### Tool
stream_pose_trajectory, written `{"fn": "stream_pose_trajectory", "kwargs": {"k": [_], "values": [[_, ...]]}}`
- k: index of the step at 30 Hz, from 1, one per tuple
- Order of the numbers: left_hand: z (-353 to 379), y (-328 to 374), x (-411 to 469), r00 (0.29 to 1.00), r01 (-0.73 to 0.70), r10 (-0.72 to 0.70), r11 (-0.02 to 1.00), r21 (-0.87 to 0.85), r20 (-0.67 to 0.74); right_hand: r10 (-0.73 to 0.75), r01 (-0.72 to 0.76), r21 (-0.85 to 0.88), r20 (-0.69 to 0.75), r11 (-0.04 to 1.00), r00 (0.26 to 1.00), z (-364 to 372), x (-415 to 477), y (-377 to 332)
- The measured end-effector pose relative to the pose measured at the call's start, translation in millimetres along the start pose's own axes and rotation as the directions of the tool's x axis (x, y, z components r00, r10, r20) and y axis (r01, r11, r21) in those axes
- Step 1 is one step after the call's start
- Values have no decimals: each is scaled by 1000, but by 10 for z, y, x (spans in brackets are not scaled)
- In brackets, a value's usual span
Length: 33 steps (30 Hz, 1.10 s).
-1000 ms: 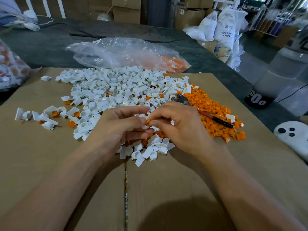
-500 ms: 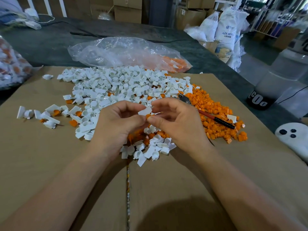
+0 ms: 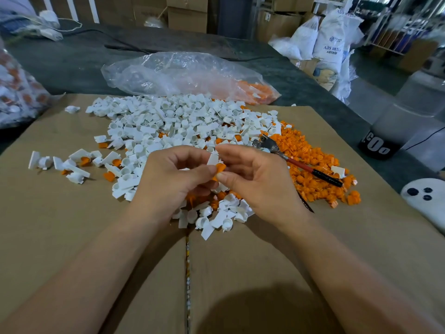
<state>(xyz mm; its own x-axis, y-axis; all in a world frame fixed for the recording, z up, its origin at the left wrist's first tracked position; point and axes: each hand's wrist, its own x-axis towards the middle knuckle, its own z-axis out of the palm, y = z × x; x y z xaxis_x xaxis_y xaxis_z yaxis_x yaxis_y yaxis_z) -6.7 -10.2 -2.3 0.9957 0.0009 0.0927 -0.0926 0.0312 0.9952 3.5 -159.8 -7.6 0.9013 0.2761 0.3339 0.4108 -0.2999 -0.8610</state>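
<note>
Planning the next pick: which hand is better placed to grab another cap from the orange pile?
Right, probably: the right hand, pinching an orange cap, lies next to the orange pile; the left hand, holding a white piece, sits farther off.

- large heap of clips [image 3: 168, 126] lies on the cardboard [image 3: 72, 237].
- plastic bag [image 3: 180, 73] lies behind the heap, off the cardboard.
- heap of small caps [image 3: 313, 169] touches the large heap's right side, with a tool [image 3: 301, 165] lying on the caps.
- loose cluster [image 3: 72, 165] lies left of the large heap.
- left hand [image 3: 166, 184] and right hand [image 3: 260, 184] meet above its near edge, pinching a clip [image 3: 213, 159] and a cap [image 3: 220, 168].
</note>
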Motion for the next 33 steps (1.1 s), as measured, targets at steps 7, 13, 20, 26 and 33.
{"fn": "stream_pose_trajectory", "kwargs": {"k": [7, 13, 20, 26, 33], "values": [[-31, -8, 26, 999, 41, -41, 998, -45, 16, -93, 93, -7, -17, 996, 995, 23, 7, 37], [-38, -16, 31, 994, 104, -97, 986, -132, 60, -129, 130, 10, -71, 991, 989, 16, 0, 59], [-45, -21, 37, 991, 127, -118, 981, -149, 68, -165, 167, 19, -81, 986, 983, 17, 0, 89], [-64, -14, 46, 988, 139, -131, 987, -85, 85, -161, 162, 19, -69, 987, 985, 5, 8, 98], [-41, 6, 20, 996, 74, -71, 995, -67, 49, -167, 169, 56, -48, 984, 985, 2, 3, 73]]}}
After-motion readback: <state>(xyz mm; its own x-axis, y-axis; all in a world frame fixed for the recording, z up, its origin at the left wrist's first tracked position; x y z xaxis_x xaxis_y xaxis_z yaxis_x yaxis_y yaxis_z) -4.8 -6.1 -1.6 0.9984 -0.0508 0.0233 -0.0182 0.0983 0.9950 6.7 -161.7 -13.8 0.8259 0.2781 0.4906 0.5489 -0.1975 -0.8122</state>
